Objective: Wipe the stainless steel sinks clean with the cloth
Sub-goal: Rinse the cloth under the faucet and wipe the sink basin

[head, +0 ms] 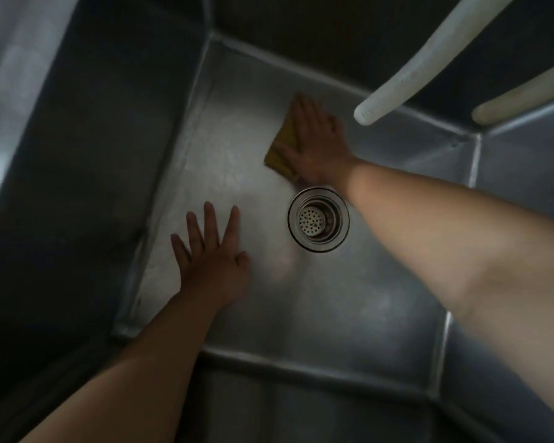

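My right hand (314, 143) presses the cloth (280, 151) flat, left hand (210, 257) splayed empty; risk: cloth snagging the near drain (318, 219).

Landmark: the round drain strainer (318, 221) set in the floor of the steel sink (349, 302).
Right hand (314, 145): just beyond the drain, fingers straight, palm pressing flat on the cloth.
Cloth (280, 155): yellow, flat on the sink floor under that hand, its left edge showing; nearest corner almost at the drain rim.
Left hand (210, 254): left of the drain, fingers spread, flat on the bare floor.
Hoses: two pale tube ends, one (397, 87) and another (522, 100), hanging above the sink's far right, beyond the drain.
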